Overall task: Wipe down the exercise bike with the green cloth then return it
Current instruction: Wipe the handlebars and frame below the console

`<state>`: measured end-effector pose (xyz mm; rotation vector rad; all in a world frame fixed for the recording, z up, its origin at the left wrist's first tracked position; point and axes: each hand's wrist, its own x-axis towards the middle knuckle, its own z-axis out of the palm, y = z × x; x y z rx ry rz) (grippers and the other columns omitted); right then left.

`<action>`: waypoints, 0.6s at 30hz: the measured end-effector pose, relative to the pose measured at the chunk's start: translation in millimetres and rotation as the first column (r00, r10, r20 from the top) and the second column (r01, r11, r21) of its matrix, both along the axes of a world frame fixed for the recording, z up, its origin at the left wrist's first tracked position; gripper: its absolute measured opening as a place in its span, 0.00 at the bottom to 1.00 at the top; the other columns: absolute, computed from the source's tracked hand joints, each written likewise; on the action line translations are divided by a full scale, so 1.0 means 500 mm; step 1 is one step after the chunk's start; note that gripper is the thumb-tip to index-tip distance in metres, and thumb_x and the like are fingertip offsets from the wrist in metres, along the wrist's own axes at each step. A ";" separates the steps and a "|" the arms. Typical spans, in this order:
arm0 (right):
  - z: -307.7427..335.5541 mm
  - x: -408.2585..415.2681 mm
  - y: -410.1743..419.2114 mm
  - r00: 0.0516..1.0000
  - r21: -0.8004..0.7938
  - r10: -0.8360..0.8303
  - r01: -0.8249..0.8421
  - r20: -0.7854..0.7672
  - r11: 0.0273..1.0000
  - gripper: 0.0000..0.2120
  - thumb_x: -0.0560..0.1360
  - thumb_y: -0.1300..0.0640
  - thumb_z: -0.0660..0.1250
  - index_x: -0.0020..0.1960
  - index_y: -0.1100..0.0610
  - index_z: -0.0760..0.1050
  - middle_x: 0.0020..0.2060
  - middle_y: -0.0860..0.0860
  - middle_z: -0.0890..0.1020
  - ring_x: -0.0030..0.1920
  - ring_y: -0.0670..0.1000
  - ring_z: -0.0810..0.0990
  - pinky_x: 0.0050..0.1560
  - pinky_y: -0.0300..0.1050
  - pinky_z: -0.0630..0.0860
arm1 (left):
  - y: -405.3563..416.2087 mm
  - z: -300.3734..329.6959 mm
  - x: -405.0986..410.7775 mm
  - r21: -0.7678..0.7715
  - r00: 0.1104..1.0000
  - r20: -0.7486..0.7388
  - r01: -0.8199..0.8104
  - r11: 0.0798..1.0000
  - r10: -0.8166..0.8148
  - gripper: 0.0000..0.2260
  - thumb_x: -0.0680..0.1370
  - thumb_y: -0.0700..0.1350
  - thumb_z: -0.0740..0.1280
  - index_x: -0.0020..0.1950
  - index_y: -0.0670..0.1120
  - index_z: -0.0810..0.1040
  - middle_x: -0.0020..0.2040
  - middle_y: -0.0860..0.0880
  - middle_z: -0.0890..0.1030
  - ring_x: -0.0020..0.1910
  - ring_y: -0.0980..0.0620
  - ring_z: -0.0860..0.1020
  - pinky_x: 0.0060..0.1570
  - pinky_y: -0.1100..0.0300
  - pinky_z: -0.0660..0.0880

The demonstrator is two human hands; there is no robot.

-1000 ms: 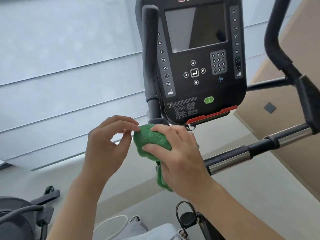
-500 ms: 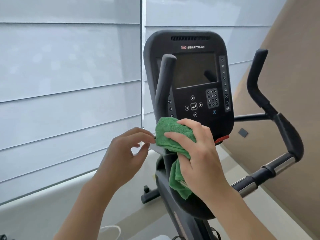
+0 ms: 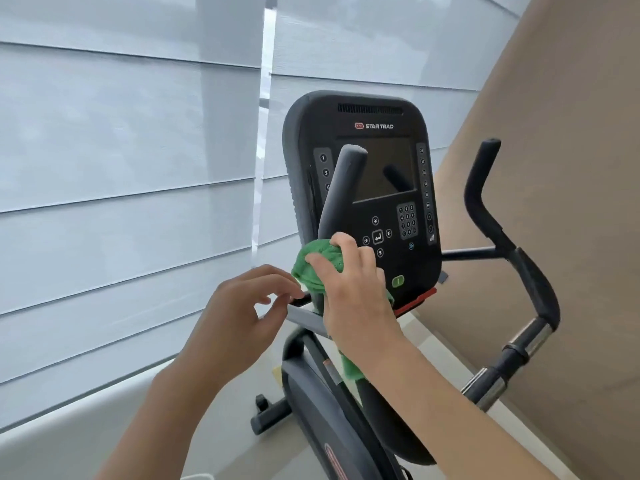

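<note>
The black exercise bike (image 3: 311,393) stands ahead with its console (image 3: 363,140) facing me. My right hand (image 3: 353,292) grips the green cloth (image 3: 308,268) wrapped around the lower part of the left upright handlebar (image 3: 343,178), just below the console buttons. A tail of the cloth hangs down under my wrist. My left hand (image 3: 239,317) hovers just left of the cloth, fingers loosely curled, fingertips close to the cloth's edge and holding nothing.
The right handlebar (image 3: 519,271) with chrome grip sections curves up at the right. White window blinds (image 3: 121,168) fill the left and back. A tan wall (image 3: 571,202) runs along the right. The bike's front foot (image 3: 266,414) rests on the floor.
The view has tilted up and back, showing the whole console. My right hand with the cloth has slid up the left handlebar post; my left hand stays beside it.
</note>
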<state>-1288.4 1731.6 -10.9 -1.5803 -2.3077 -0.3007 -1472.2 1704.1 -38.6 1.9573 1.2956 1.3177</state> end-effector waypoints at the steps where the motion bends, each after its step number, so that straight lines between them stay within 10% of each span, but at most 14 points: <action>1: 0.008 -0.011 0.016 1.000 0.010 -0.019 0.019 -0.010 1.000 0.28 0.71 0.68 0.66 0.68 0.49 0.73 0.71 0.57 0.68 0.56 0.58 0.70 0.48 0.54 0.75 | -0.002 -0.002 -0.009 -0.004 1.000 0.006 -0.007 1.000 0.007 0.16 0.79 0.33 0.69 0.49 0.55 0.86 0.54 0.60 0.84 0.56 0.52 0.83 0.51 0.59 0.79; 10: 0.009 0.007 0.020 0.981 0.019 0.084 -0.082 -0.174 0.996 0.22 0.73 0.68 0.67 0.63 0.51 0.79 0.65 0.55 0.70 0.58 0.57 0.70 0.56 0.58 0.78 | -0.047 -0.030 -0.032 -0.068 0.998 0.048 0.043 0.997 -0.039 0.18 0.79 0.31 0.68 0.48 0.54 0.86 0.52 0.60 0.85 0.54 0.54 0.83 0.49 0.67 0.76; 18: -0.036 0.151 -0.135 0.965 -0.139 0.077 -0.114 -0.253 0.984 0.23 0.71 0.64 0.69 0.60 0.42 0.80 0.61 0.42 0.69 0.61 0.46 0.70 0.61 0.30 0.67 | -0.068 -0.020 -0.002 -0.025 0.995 0.095 0.026 0.999 -0.023 0.19 0.77 0.28 0.68 0.47 0.53 0.86 0.50 0.58 0.86 0.53 0.52 0.84 0.48 0.71 0.74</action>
